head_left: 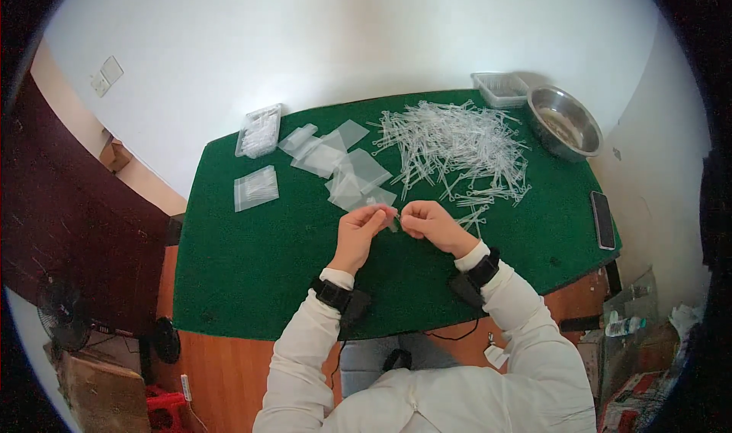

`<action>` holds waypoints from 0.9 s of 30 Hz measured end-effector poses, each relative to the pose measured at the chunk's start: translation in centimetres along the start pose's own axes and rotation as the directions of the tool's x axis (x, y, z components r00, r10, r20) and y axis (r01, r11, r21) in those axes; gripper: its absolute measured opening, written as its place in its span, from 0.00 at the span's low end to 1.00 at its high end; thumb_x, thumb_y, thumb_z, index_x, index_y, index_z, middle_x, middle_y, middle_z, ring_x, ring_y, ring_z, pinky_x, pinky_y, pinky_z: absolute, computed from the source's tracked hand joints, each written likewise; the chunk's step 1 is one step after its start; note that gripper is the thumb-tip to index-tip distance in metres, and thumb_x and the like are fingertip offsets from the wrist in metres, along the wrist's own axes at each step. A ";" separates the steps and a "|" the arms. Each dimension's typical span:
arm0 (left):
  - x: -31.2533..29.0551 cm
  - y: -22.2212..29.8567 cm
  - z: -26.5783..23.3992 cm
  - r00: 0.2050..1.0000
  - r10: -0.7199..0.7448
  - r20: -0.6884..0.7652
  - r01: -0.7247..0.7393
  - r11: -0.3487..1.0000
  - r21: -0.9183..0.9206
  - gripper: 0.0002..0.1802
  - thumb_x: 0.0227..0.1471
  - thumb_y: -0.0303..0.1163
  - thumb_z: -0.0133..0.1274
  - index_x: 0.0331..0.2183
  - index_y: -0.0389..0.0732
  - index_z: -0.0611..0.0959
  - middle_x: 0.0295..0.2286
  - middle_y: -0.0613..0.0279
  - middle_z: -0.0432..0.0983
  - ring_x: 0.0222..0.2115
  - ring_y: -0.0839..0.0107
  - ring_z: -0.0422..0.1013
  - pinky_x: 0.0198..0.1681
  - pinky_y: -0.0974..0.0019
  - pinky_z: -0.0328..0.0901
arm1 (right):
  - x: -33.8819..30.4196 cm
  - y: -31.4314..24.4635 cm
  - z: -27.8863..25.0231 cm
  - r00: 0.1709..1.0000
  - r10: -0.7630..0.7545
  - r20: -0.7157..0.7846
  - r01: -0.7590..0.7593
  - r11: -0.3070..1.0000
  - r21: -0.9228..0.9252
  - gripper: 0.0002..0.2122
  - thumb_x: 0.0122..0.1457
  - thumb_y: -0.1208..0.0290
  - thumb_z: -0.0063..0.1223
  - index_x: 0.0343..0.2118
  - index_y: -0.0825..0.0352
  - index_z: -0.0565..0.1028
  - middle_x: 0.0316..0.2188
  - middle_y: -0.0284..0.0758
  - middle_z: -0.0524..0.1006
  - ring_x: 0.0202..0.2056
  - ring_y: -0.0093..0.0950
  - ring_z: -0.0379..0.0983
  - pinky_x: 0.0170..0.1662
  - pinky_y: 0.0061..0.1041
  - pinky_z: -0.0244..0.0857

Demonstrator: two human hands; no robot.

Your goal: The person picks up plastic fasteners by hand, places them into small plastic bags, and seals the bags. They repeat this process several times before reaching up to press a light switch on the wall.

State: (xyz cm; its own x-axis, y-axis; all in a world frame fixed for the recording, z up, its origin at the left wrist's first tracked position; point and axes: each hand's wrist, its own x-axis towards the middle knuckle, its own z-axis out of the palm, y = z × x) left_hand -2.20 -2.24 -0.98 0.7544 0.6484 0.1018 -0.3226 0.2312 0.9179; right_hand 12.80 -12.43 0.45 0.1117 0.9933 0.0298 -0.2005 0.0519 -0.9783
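Observation:
My left hand (361, 233) and my right hand (433, 228) meet over the middle of the green table, fingertips almost touching. Both are closed in a pinch. A small see-through bit shows at the left fingertips, too small to name; whatever the right fingers hold is hidden. Just beyond the hands lie several flat see-through plastic bags (366, 170), partly overlapping. A large heap of thin see-through plastic sticks with looped ends (450, 143) spreads behind my right hand. A few loose sticks (474, 218) lie close to that hand's wrist.
A bag filled with sticks (257, 188) lies at the left, below a plastic tray of small whitish pieces (260, 131). At the back right stand another plastic tray (501, 90) and a metal bowl (565, 122). A phone (602, 220) rests near the right edge of the green table (252, 280).

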 end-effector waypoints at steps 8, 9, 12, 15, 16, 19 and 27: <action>0.0 0.1 0.2 0.997 0.064 0.045 -0.068 0.991 0.111 0.09 0.50 0.25 0.46 0.32 0.31 0.77 0.34 0.55 0.74 0.34 0.72 0.69 0.41 0.68 0.63 | -0.1 0.2 -0.1 0.998 0.028 0.049 -0.031 0.997 0.067 0.06 0.53 0.71 0.48 0.22 0.66 0.68 0.18 0.25 0.67 0.17 0.12 0.57 0.18 0.11 0.48; 0.0 0.1 0.2 0.997 0.063 0.045 -0.068 0.991 0.111 0.09 0.50 0.25 0.46 0.32 0.31 0.77 0.34 0.55 0.74 0.34 0.72 0.69 0.41 0.68 0.63 | -0.1 0.1 0.0 0.998 0.035 0.043 -0.038 0.997 0.064 0.06 0.53 0.71 0.48 0.22 0.66 0.69 0.18 0.25 0.68 0.17 0.12 0.58 0.18 0.11 0.48; 0.0 0.2 0.3 0.994 0.095 0.049 -0.099 0.991 0.088 0.08 0.50 0.24 0.46 0.32 0.31 0.77 0.33 0.54 0.74 0.34 0.72 0.69 0.41 0.68 0.63 | -0.2 -0.1 0.2 0.998 0.056 0.022 -0.057 0.998 0.038 0.07 0.52 0.70 0.50 0.22 0.66 0.69 0.17 0.25 0.68 0.17 0.12 0.58 0.18 0.11 0.49; -0.3 0.6 0.6 0.993 0.095 0.072 -0.104 0.985 0.137 0.08 0.49 0.23 0.46 0.32 0.30 0.77 0.33 0.54 0.74 0.34 0.71 0.69 0.41 0.68 0.63 | -0.2 -0.2 0.2 0.997 0.082 -0.012 -0.082 0.997 -0.007 0.07 0.50 0.70 0.52 0.21 0.66 0.70 0.17 0.25 0.68 0.16 0.12 0.58 0.18 0.11 0.49; -0.3 0.7 0.7 0.992 0.095 0.083 -0.108 0.981 0.162 0.08 0.49 0.23 0.46 0.32 0.30 0.77 0.32 0.54 0.74 0.34 0.71 0.70 0.41 0.68 0.63 | -0.2 0.0 0.2 0.996 0.091 -0.020 -0.091 0.996 -0.019 0.07 0.50 0.70 0.53 0.21 0.66 0.70 0.17 0.26 0.69 0.16 0.12 0.59 0.17 0.11 0.50; -0.4 0.7 0.7 0.994 0.084 0.072 -0.098 0.971 0.217 0.08 0.49 0.24 0.47 0.32 0.30 0.77 0.31 0.54 0.75 0.33 0.72 0.70 0.40 0.69 0.63 | -0.1 0.3 0.0 0.994 0.108 -0.035 -0.109 0.993 -0.044 0.08 0.48 0.69 0.55 0.21 0.66 0.70 0.16 0.26 0.69 0.15 0.12 0.60 0.17 0.11 0.51; -0.4 0.2 0.4 0.993 0.083 0.080 -0.101 0.962 0.254 0.09 0.48 0.25 0.48 0.31 0.29 0.77 0.31 0.56 0.75 0.31 0.74 0.70 0.37 0.71 0.64 | -0.2 -0.1 0.2 0.991 0.125 -0.039 -0.127 0.991 -0.039 0.08 0.47 0.69 0.56 0.21 0.68 0.71 0.17 0.27 0.70 0.16 0.14 0.62 0.18 0.12 0.55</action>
State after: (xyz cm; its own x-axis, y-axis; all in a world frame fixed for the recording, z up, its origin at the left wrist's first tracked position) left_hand -2.36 -2.78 -0.64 0.7683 0.6054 0.2079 -0.2412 -0.0270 0.9701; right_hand 12.63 -12.62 0.61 0.1234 0.9872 -0.1011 -0.1753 -0.0785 -0.9814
